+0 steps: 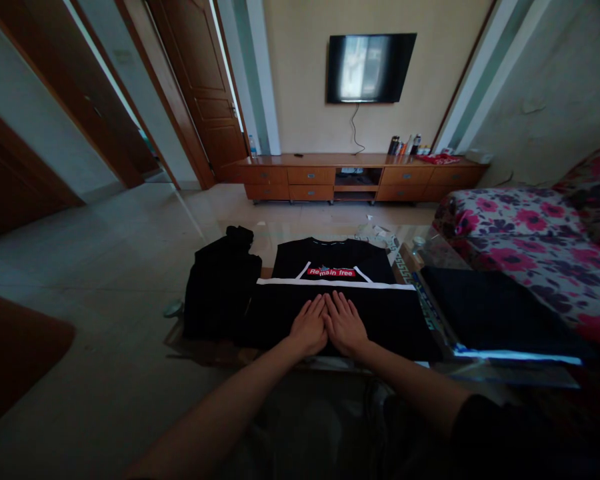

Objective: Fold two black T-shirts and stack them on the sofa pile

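I see one left hand [310, 327] and one right hand [346, 327], palms down, fingers straight, on one half-folded black cloth T-shirt [350, 283] (one red "Remain free" label [347, 272]), between one rumpled black cloth heap [223, 287] and one flat black bundle [500, 310].

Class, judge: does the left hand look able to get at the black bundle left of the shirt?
Probably yes: the left hand lies flat on the shirt, gripping nothing, and only the shirt's flat side seems to lie between it and the black bundle.
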`<state>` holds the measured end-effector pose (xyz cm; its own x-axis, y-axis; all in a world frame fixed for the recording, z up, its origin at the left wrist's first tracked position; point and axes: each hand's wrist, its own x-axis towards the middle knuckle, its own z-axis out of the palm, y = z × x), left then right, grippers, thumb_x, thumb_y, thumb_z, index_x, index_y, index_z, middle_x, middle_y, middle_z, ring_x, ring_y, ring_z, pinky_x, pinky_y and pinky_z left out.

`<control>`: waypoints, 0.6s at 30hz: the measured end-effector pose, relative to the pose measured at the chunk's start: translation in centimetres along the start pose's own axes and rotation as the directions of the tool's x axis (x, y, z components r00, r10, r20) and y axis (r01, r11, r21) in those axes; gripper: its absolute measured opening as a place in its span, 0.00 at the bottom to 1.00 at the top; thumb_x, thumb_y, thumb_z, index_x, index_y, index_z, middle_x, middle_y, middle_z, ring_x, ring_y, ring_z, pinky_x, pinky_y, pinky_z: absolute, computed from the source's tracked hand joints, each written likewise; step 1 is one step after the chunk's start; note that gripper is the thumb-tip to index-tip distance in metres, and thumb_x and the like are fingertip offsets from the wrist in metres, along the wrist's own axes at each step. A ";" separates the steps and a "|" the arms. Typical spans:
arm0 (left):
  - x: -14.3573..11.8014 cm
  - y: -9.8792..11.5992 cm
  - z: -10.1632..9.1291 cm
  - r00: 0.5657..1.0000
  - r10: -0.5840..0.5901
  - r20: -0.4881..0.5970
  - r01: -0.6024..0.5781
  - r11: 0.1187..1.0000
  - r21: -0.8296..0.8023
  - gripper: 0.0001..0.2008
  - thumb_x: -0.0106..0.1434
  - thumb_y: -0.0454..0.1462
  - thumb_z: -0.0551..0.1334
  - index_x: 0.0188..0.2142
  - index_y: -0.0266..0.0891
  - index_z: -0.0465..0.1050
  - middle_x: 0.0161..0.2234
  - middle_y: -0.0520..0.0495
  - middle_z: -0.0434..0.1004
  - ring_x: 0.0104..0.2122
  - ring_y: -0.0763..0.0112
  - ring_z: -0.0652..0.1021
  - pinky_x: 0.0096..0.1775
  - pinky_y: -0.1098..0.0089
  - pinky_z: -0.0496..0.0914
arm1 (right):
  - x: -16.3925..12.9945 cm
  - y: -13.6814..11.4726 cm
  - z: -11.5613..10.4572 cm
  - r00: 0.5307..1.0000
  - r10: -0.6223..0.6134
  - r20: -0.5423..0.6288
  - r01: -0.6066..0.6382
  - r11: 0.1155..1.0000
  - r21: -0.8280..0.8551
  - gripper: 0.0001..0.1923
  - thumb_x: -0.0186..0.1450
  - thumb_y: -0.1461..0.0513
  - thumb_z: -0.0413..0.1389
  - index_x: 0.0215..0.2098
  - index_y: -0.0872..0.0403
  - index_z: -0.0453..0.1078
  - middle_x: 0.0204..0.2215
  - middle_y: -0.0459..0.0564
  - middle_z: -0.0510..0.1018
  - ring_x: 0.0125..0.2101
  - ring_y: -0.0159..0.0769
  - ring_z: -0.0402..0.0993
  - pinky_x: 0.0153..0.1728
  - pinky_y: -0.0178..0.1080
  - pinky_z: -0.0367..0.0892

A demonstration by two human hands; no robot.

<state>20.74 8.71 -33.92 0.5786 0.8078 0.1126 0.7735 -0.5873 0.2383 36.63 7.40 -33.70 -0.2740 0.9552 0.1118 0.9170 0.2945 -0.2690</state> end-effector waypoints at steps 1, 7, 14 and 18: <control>-0.1 0.0 0.2 1.000 -0.008 0.004 0.008 1.000 -0.002 0.34 0.71 0.44 0.47 0.73 0.36 0.47 0.73 0.43 0.48 0.72 0.61 0.48 0.70 0.56 0.45 | 0.0 -0.2 0.2 1.000 0.001 0.003 -0.001 1.000 -0.003 0.35 0.75 0.48 0.35 0.75 0.55 0.46 0.73 0.54 0.45 0.72 0.50 0.39 0.69 0.56 0.40; -1.0 -0.8 -0.3 0.999 0.024 -0.028 -0.024 1.000 -0.005 0.35 0.71 0.47 0.48 0.74 0.40 0.44 0.74 0.46 0.44 0.72 0.62 0.47 0.70 0.57 0.45 | -0.9 1.1 -0.4 0.998 -0.056 -0.006 0.056 0.998 -0.007 0.38 0.74 0.44 0.38 0.75 0.53 0.45 0.73 0.54 0.45 0.72 0.49 0.40 0.69 0.54 0.42; -4.0 -3.6 -2.9 0.999 0.032 -0.013 -0.032 0.999 -0.001 0.37 0.72 0.55 0.48 0.74 0.44 0.44 0.74 0.46 0.41 0.72 0.62 0.47 0.70 0.57 0.45 | -4.5 6.4 -3.1 0.992 -0.123 0.029 0.125 0.990 -0.072 0.36 0.73 0.42 0.42 0.75 0.43 0.46 0.74 0.48 0.38 0.73 0.47 0.36 0.69 0.55 0.41; -5.9 -6.0 -3.8 1.000 -0.024 -0.020 0.024 0.999 0.021 0.37 0.71 0.55 0.49 0.74 0.45 0.44 0.74 0.46 0.41 0.72 0.62 0.47 0.70 0.57 0.45 | -6.8 9.8 -4.3 0.998 -0.059 0.010 0.060 0.992 -0.111 0.33 0.73 0.44 0.44 0.74 0.38 0.45 0.75 0.45 0.38 0.73 0.46 0.37 0.69 0.56 0.42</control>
<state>11.67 7.66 -32.40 0.5548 0.8224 0.1261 0.7925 -0.5685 0.2209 48.76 3.67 -33.02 -0.3308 0.9363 0.1179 0.9254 0.3464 -0.1540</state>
